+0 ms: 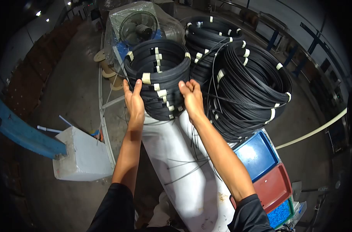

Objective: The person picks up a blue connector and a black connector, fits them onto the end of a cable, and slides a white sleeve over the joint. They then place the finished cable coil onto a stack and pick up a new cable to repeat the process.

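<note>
A stack of black cable coils (164, 79), bound with pale tape, stands at the far end of the white table (183, 185). My left hand (135, 100) rests against the stack's left side, fingers stretched upward and thumb apart. On the opposite side, my right hand (193, 98) touches the stack with its thumb, the fingers slightly bent and separate from it. Neither hand is wrapped round a coil. Just right of my right forearm stands a larger pile of black cable coils (253, 100), with loose cable ends hanging down.
Another coil stack (212, 29) stands behind. A fan (138, 28) partly under clear plastic is at the back. Along the table's right edge lie a blue tray (257, 154), a red tray (270, 185) and a green tray of blue pieces (280, 214). A white block (83, 158) with a blue beam (29, 133) is left.
</note>
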Motion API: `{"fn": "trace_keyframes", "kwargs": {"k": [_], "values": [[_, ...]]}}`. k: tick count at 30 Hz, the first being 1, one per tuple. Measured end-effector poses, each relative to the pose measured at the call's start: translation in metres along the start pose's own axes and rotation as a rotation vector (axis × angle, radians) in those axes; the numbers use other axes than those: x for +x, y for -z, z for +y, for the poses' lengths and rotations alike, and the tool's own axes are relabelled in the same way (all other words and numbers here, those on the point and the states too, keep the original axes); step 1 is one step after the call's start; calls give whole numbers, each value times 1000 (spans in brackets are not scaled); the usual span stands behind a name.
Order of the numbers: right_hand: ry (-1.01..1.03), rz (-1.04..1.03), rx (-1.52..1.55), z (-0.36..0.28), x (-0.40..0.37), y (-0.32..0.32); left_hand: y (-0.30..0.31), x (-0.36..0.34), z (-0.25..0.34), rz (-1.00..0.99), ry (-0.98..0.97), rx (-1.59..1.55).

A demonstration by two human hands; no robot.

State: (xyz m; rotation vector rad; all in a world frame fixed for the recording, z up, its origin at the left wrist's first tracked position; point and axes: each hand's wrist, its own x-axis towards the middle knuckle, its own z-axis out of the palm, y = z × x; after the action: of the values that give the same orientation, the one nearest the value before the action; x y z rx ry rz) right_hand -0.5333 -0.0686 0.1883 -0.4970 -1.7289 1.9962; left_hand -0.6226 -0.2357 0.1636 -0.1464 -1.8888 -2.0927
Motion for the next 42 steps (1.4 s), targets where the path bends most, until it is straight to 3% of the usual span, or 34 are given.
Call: {"fn": "trace_keyframes", "kwargs": {"k": [5, 7, 10, 13, 17, 19, 23, 25, 27, 28, 31, 33, 37, 39, 42], "values": [[-43, 218, -192, -28, 68, -34, -27, 35, 6, 78, -62, 74], [-59, 205, -186, -30, 86, -40, -34, 46, 9, 89, -53, 107], [-3, 229, -345, -27, 101, -48, -43, 51, 24, 143, 82, 225], [121, 266, -418, -18, 109, -57, -50, 55, 20, 215, 13, 325], [149, 326, -309, -22, 103, -58, -52, 52, 22, 248, -112, 233], [126, 350, -256, -34, 85, -55, -51, 53, 22, 246, -219, -3], [296, 361, -230, -52, 8, -39, -21, 18, 44, 242, -263, -280], [364, 296, -191, -69, -41, -15, 16, -32, 77, 158, -94, -461], [367, 6, 415, -80, -76, 23, 57, -77, 84, 102, -73, -597], [300, -101, 545, -88, -100, 44, 77, -101, 83, 27, -106, -595], [308, -323, 566, -72, -150, 95, 125, -182, 87, -99, -16, -600], [324, -393, 499, -46, -202, 128, 133, -235, 77, -208, -84, -749], [253, -114, 237, 51, -345, 209, 171, -347, 22, -341, 46, -472], [171, 122, 83, 108, -415, 237, 192, -391, -17, -532, 177, -104], [67, 420, 98, 179, -500, 260, 187, -446, -67, -705, 237, -257]]}}
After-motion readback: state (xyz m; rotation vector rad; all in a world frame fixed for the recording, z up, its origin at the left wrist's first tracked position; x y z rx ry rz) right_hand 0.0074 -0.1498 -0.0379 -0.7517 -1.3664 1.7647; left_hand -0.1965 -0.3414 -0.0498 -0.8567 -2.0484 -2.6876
